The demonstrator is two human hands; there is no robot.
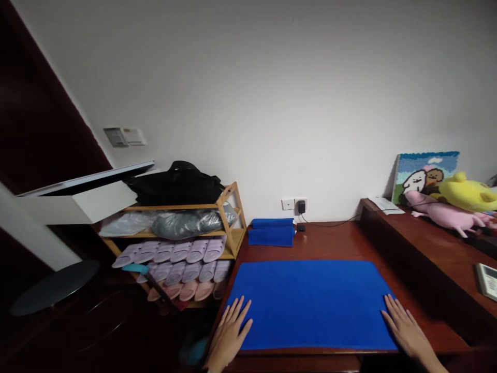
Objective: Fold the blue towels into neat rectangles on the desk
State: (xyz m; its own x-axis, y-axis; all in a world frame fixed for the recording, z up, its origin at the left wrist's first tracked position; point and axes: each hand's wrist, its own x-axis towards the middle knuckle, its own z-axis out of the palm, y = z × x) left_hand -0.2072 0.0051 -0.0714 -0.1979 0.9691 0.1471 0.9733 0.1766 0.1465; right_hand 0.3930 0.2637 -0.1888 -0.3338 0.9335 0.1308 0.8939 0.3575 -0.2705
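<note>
A blue towel [310, 303] lies spread flat on the reddish-brown desk [330, 243], its near edge close to the desk's front. My left hand [229, 331] rests at the towel's left side, fingers stretched out and touching the cloth. On the opposite side, my right hand [406, 329] lies with fingers extended at the towel's right edge. Neither hand grips anything. Behind the spread towel, folded blue cloths [272, 235] sit near the wall.
A wooden rack [233, 233] with slippers [180, 251], a black bag [176, 184] and a white box [104, 202] stands left. A plugged-in adapter [301, 206] trails a cable. On the raised right surface are plush toys [446, 212], a picture [427, 173] and a calculator-like device [487, 280].
</note>
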